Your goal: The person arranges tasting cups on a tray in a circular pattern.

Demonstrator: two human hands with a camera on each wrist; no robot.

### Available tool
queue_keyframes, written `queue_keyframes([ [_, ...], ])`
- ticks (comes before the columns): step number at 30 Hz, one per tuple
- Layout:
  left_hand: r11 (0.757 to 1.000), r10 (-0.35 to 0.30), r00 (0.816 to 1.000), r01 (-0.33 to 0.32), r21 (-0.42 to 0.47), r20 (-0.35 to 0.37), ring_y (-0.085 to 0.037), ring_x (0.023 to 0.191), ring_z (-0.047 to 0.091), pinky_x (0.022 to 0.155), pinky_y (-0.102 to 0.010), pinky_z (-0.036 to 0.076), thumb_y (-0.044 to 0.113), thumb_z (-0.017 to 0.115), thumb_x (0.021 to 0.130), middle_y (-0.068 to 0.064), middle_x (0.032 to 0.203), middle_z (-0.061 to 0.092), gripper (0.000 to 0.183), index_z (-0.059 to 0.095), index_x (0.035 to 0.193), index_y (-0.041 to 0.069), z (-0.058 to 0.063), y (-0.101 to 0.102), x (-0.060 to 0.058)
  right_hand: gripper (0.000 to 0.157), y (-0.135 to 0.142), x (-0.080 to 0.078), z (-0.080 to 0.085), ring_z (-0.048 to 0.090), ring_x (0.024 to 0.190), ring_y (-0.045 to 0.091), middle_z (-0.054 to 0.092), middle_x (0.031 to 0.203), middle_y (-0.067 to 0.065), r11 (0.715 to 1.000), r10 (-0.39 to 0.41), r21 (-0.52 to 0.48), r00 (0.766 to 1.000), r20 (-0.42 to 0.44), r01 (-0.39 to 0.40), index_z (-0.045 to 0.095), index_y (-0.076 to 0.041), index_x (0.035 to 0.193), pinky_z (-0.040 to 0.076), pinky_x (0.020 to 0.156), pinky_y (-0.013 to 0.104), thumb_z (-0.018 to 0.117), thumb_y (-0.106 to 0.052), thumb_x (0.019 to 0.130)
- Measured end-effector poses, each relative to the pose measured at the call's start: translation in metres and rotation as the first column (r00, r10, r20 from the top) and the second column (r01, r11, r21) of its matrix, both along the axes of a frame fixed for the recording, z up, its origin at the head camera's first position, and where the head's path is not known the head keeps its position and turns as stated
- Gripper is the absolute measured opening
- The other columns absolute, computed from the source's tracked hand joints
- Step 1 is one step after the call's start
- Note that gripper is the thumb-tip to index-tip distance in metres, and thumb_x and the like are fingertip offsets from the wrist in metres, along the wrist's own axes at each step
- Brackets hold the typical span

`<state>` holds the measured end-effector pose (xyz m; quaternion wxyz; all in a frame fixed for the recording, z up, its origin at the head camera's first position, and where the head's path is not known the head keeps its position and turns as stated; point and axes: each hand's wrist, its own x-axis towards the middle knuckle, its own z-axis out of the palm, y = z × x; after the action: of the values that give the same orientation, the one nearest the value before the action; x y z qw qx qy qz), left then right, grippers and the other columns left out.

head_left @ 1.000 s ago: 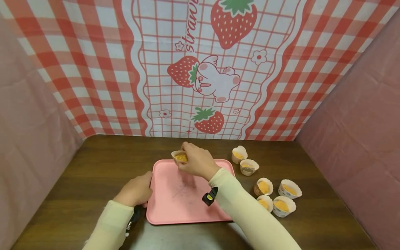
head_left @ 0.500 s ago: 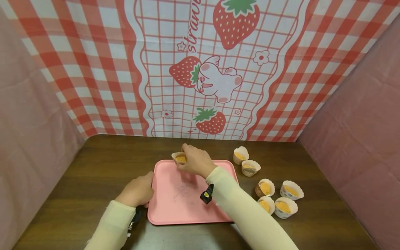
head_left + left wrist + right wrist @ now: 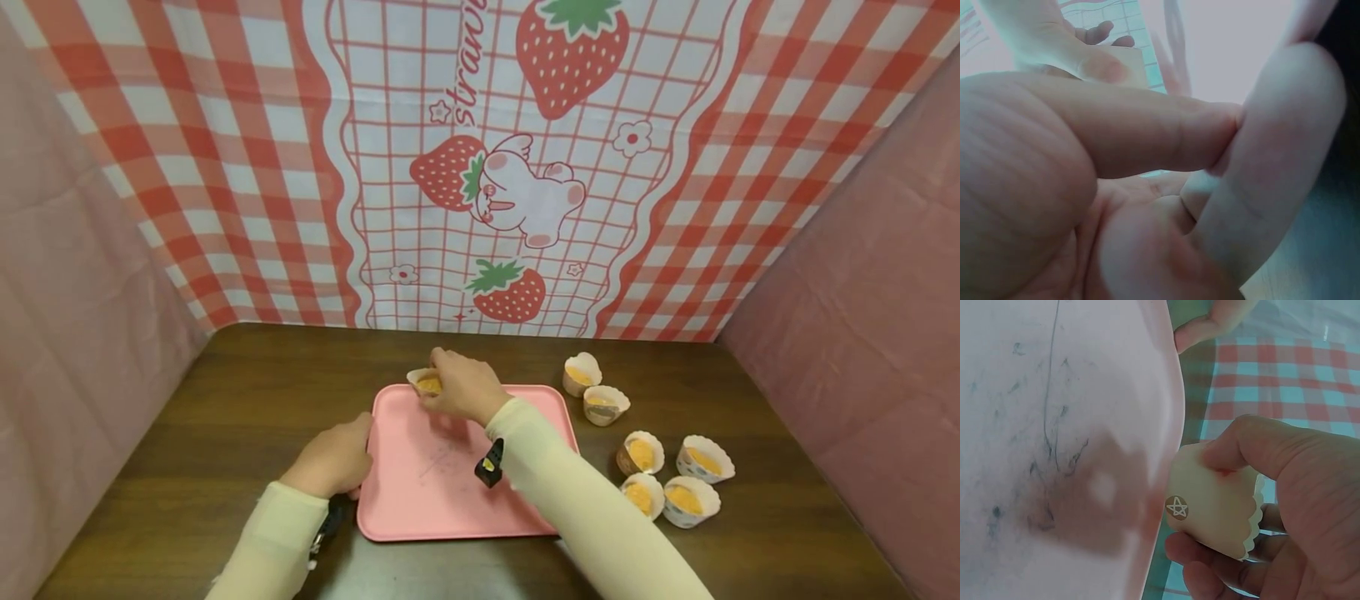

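My right hand (image 3: 468, 389) holds a paper baking cup (image 3: 428, 382) with yellow filling, near the far left corner of a pink tray (image 3: 435, 517). In the right wrist view, the thumb presses one side of the cup (image 3: 1210, 494), which bears a star mark, and the fingers lie on its other side. Whether the cup's base touches the tray is unclear. At the tray's left edge, my left hand (image 3: 335, 458) grips the rim. Its thumb and fingers fill the left wrist view, hiding most of the rim.
Several similar paper cups with yellow filling stand right of the tray: one pair farther back (image 3: 582, 375) and a group nearer (image 3: 692, 502). They rest on a dark wooden table (image 3: 255, 383). A checked strawberry cloth (image 3: 510, 292) hangs behind, with pink cloth (image 3: 847, 308) at the sides.
My right hand and its cup have shifted slightly left over the tray. The left hand keeps its place at the rim. The whole head view has drifted a little.
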<state>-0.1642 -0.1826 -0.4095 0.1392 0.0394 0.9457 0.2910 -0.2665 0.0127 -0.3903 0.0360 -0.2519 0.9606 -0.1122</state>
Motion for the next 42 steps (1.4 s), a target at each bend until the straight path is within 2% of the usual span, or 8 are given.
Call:
queue_keyframes([
  [8,1.000,-0.013,1.000,0.013,0.001,-0.015,-0.018,0.048,0.060,0.050,-0.032,0.047,-0.002,0.052,0.095,-0.005,0.061,0.059,0.029,0.053,0.123,-0.004,-0.001,0.001,-0.001,0.044,-0.004,-0.001,-0.003,0.061,0.084,0.016,0.063,0.099,-0.001,0.999,0.009,0.030,1.000,0.030,-0.010,0.056,-0.015,0.115,0.054,0.078,0.040,0.078,-0.043,0.089],
  [17,1.000,-0.017,0.999,0.016,-0.015,-0.029,-0.019,0.049,0.059,0.050,-0.032,0.047,-0.003,0.053,0.091,-0.005,0.062,0.058,0.032,0.053,0.123,-0.005,-0.002,0.001,-0.001,0.041,-0.009,0.000,-0.007,0.060,0.081,0.016,0.061,0.094,-0.002,0.998,0.020,0.063,0.999,0.032,-0.022,0.055,-0.015,0.112,0.052,0.073,0.038,0.074,-0.045,0.092],
  [27,1.000,0.003,1.000,-0.003,-0.022,0.008,-0.020,0.052,0.059,0.050,-0.032,0.047,-0.002,0.054,0.093,-0.007,0.066,0.059,0.035,0.052,0.128,-0.005,-0.001,0.000,-0.003,0.042,-0.016,0.000,-0.006,0.062,0.085,0.015,0.061,0.096,-0.002,0.997,0.023,0.074,0.999,0.029,-0.026,0.054,-0.015,0.113,0.053,0.075,0.039,0.073,-0.046,0.092],
  [42,1.000,0.002,1.000,-0.002,-0.022,0.007,-0.020,0.051,0.059,0.050,-0.033,0.047,-0.002,0.053,0.092,-0.007,0.065,0.059,0.036,0.051,0.128,-0.006,-0.003,0.000,-0.004,0.041,-0.016,0.001,-0.007,0.062,0.086,0.016,0.062,0.098,0.000,0.996,0.015,0.086,0.999,0.040,-0.019,0.055,-0.015,0.113,0.053,0.076,0.039,0.074,-0.045,0.092],
])
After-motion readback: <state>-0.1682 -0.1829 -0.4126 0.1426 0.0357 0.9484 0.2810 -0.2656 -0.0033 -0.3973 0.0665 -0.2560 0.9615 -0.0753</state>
